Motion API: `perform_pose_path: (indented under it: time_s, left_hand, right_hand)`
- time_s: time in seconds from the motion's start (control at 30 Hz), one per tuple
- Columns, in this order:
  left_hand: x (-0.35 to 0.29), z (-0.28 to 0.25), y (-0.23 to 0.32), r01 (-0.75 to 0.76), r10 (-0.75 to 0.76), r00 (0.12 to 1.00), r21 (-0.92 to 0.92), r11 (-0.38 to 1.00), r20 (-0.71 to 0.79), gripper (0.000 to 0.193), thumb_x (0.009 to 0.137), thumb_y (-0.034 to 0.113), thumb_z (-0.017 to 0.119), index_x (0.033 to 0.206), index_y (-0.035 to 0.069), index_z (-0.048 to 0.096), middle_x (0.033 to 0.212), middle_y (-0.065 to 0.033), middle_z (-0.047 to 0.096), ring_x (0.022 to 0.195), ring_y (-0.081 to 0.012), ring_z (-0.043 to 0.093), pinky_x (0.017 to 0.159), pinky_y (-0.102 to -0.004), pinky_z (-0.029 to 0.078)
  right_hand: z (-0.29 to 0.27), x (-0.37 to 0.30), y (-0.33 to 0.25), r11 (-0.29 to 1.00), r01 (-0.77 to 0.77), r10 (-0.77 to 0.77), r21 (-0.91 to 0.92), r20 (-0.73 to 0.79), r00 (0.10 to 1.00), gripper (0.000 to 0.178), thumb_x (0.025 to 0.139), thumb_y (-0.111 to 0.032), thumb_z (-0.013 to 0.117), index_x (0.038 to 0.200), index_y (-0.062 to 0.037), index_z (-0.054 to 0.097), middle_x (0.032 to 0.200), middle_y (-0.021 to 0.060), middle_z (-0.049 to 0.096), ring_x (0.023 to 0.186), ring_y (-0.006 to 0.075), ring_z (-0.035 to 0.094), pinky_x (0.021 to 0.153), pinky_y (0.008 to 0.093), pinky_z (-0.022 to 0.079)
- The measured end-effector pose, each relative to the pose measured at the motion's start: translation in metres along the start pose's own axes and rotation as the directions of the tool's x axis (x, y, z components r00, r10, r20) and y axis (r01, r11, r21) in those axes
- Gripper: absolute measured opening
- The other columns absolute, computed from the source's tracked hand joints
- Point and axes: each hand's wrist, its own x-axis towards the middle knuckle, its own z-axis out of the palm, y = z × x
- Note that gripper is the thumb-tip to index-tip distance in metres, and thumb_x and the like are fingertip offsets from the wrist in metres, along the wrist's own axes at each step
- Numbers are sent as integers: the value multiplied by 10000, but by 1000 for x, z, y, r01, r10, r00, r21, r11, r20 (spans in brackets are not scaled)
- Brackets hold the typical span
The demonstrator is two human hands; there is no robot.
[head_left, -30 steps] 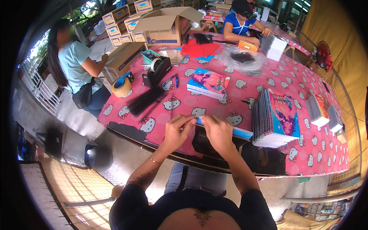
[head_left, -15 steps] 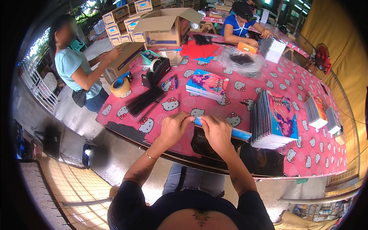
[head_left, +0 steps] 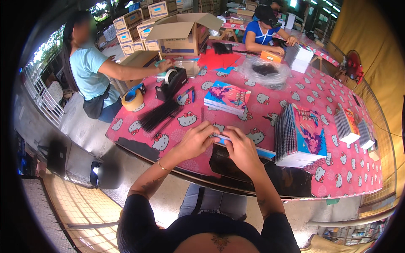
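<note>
My left hand (head_left: 198, 139) and my right hand (head_left: 243, 149) meet at the table's near edge, fingers pinched on a thin notebook (head_left: 265, 153) with a blue edge. The fingers cover much of it, so its binding is hard to make out. Just right of my right hand stands a stack of spiral notebooks (head_left: 310, 130) with bright pink and blue covers. Beyond my hands lies a smaller pile of notebooks (head_left: 228, 96) with the same cover. Black spiral binding wires (head_left: 160, 114) lie bundled beyond my left hand.
A tape dispenser (head_left: 172, 83), a yellow tape roll (head_left: 133, 99) and a small blue tool (head_left: 193, 95) lie left. Red sheets (head_left: 217, 59), a plastic bag of black coils (head_left: 265, 69) and an open carton (head_left: 179, 44) stand farther back. Two co-workers (head_left: 93, 71) (head_left: 263, 31) are at the table.
My hands have shifted slightly, with the fingers curling more over the notebook's edge. The co-worker on the left has turned and stretched an arm to the tape dispenser area.
</note>
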Motion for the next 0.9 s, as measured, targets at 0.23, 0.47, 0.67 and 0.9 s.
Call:
perform_pose_path:
  time_s: [0.23, 0.47, 0.67, 0.9]
  left_hand:
    - [-8, 32, 21, 76, -104, 994, 512, 855, 25, 898, 957, 643, 448, 1506, -63, 366, 1470, -258, 444, 1396, -433, 387, 1104, -625, 266]
    - [-10, 52, 21, 149, -90, 988, 628, 764, -124, 895, 957, 645, 455, 1503, -61, 384, 1586, -262, 351, 1504, -419, 286, 1152, -718, 106]
    - [-27, 59, 33, 44, -52, 999, 671, 740, -9, 893, 926, 618, 534, 1495, -56, 398, 1565, -267, 385, 1485, -417, 325, 1158, -687, 158]
    - [-17, 53, 35, -12, -70, 992, 617, 786, 109, 849, 979, 574, 480, 1487, -97, 374, 1559, -330, 343, 1511, -471, 238, 1190, -665, 105]
  right_hand:
    - [-10, 1, 5, 987, -25, 48, -161, 137, 989, 114, 938, -180, 634, 1025, -129, 689, 890, 110, 702, 744, 369, 691, 648, 484, 541]
    - [-17, 0, 14, 993, -26, 47, -116, 190, 981, 207, 967, -241, 614, 1146, -165, 685, 797, 131, 707, 695, 378, 676, 633, 492, 525]
    - [-49, -30, 22, 956, -39, 76, -289, 116, 990, 162, 942, -209, 625, 1084, -153, 680, 804, 84, 714, 703, 325, 694, 627, 469, 527]
    - [-53, -38, 28, 977, -53, 78, -208, 116, 990, 152, 949, -235, 621, 1064, -158, 685, 845, 85, 723, 730, 334, 695, 641, 472, 530]
